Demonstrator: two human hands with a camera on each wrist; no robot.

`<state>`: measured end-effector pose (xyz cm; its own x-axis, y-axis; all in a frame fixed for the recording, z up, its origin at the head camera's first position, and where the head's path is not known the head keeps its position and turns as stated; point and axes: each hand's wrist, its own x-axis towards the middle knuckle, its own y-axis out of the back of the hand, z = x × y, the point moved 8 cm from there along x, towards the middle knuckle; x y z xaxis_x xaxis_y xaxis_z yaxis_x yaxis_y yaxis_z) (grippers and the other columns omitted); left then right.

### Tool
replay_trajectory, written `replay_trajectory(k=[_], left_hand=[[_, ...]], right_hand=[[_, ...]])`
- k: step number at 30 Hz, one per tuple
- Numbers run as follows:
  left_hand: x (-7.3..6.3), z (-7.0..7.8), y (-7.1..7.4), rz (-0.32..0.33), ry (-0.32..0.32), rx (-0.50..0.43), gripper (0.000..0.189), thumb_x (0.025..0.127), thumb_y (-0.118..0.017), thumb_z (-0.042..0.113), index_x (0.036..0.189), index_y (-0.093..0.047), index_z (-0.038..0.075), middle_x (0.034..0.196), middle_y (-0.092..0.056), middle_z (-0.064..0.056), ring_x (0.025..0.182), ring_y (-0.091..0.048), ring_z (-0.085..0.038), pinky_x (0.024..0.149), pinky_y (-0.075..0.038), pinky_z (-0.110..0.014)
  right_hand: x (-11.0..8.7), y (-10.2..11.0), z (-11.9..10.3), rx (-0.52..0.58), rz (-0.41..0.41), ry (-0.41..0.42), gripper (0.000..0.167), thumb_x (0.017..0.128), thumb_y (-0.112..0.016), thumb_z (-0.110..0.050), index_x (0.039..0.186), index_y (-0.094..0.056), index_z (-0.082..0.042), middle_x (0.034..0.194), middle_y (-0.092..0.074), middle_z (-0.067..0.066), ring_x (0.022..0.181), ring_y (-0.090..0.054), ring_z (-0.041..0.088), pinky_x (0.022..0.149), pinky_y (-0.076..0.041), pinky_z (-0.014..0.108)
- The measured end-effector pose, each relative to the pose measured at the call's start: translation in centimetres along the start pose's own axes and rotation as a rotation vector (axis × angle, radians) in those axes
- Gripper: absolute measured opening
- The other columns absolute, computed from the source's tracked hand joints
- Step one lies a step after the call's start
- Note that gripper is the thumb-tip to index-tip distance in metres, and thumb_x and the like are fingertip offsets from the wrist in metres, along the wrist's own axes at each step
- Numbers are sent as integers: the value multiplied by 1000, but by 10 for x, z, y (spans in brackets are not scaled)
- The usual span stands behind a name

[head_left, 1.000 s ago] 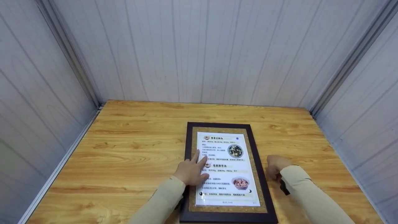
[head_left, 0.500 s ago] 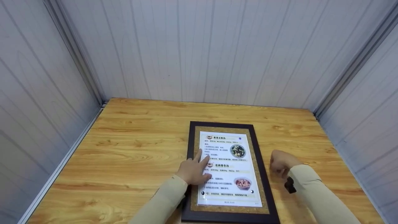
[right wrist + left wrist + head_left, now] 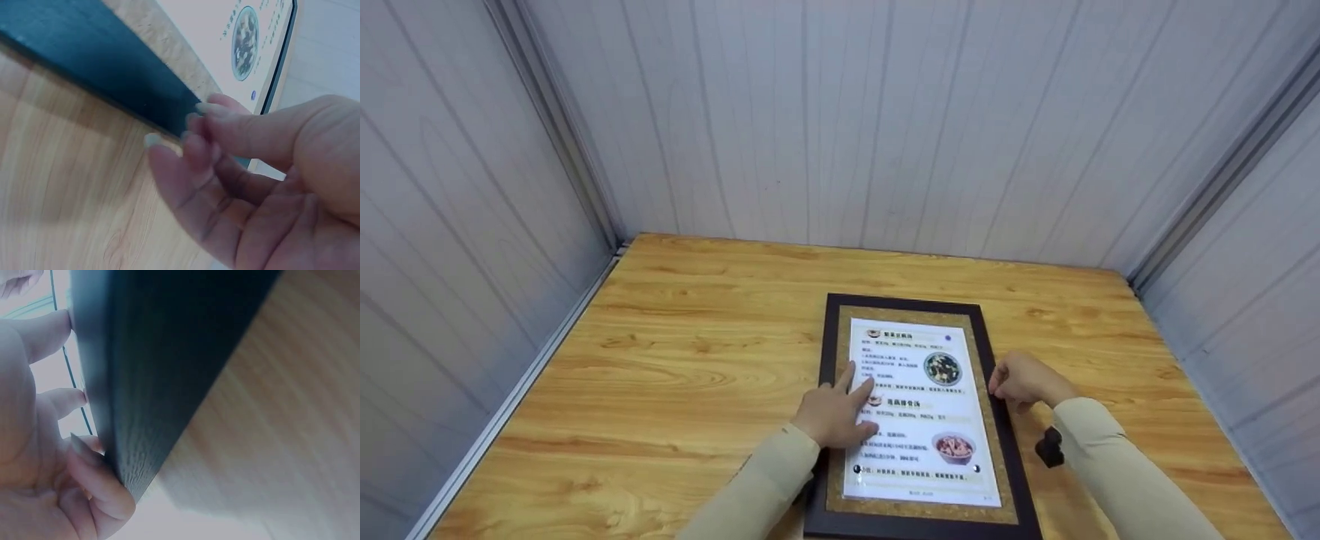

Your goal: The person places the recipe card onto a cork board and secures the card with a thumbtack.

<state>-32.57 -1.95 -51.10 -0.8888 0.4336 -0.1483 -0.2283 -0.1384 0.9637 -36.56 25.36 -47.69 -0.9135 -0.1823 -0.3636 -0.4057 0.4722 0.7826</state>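
Observation:
A dark-framed cork board (image 3: 922, 527) lies on the table with a white printed recipe sheet (image 3: 915, 420) on it. A purple pin (image 3: 948, 338) marks the sheet's upper right, and black pins (image 3: 856, 469) its lower corners. My left hand (image 3: 832, 414) rests with spread fingers over the sheet's left edge. In the left wrist view its fingers (image 3: 50, 337) appear beyond the dark rail. My right hand (image 3: 1027, 381) is at the board's right rail, thumb and fingertips (image 3: 216, 109) drawn together. I cannot tell whether something small is between them.
The wood-grain table (image 3: 675, 375) extends to both sides of the board. Pale panel walls (image 3: 840, 120) rise at the back and both sides. A black device (image 3: 1050, 448) sits at the right wrist.
My right hand has moved from the table beside the board leftward to its right rail. My left hand keeps its place on the sheet. The head view has shifted slightly.

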Motion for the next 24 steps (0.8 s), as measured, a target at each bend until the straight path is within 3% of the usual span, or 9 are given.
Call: replay_trajectory(k=[6,12,18,24], left_hand=[[2,-2,4,27,-9,26,74,93,-55,60,155,-38,23,161,-25,-16,118,-56,-42,82,-51,-45],[2,-3,5,48,-22,23,74,92,-55,60,154,-39,22,160,-26,-17,115,-58,-42,79,-51,-44],[1,-3,2,38,-13,32,74,92,-54,62,154,-38,24,161,-25,-16,117,-57,-43,81,-51,-43],[1,0,1,21,-17,8,74,92,-53,63,155,-37,25,161,-24,-16,115,-58,-42,81,-51,-43]], right_hand=[[16,2,-17,98,68,95,12,93,-56,6,95,-67,9,77,-64,13,64,-61,20,58,-57,37],[33,0,-33,256,150,119,10,96,-54,7,96,-63,13,79,-65,16,66,-64,22,61,-58,38],[49,-5,-52,205,218,148,14,97,-59,0,97,-69,9,80,-67,14,65,-62,21,57,-56,37],[63,-15,-71,213,225,127,16,97,-61,-5,101,-72,5,81,-67,14,64,-61,21,58,-53,33]])
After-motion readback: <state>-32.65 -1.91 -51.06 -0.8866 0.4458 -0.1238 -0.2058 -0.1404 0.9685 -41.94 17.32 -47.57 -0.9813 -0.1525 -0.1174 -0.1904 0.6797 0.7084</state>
